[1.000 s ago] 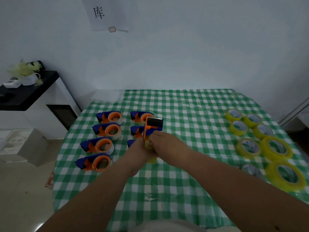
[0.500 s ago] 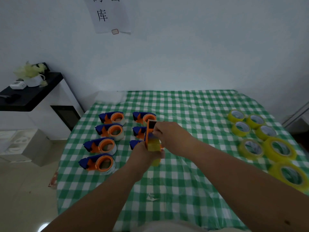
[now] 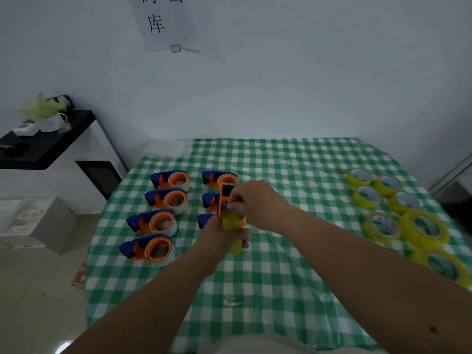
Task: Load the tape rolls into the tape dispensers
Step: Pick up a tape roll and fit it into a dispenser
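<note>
My left hand (image 3: pixel 221 232) grips an orange and blue tape dispenser (image 3: pixel 224 198) held upright above the table, with a yellow tape roll (image 3: pixel 232 222) seated in it. My right hand (image 3: pixel 258 203) pinches the dispenser's blue part just above the roll. On the left of the green checked table (image 3: pixel 281 264) lie several loaded dispensers (image 3: pixel 163 200) in two columns; those in the nearer column are partly hidden behind my hands. Several loose yellow tape rolls (image 3: pixel 383 226) lie along the right side.
A white cabinet with a black top (image 3: pixel 46 144) stands left of the table, carrying a white pot with a plant. A grey box (image 3: pixel 38 223) sits on the floor below it. A paper sign (image 3: pixel 163 21) hangs on the wall.
My right hand has moved up from the tape roll to the dispenser's upper part. The dispenser has tilted more edge-on, and the yellow roll shows more.
</note>
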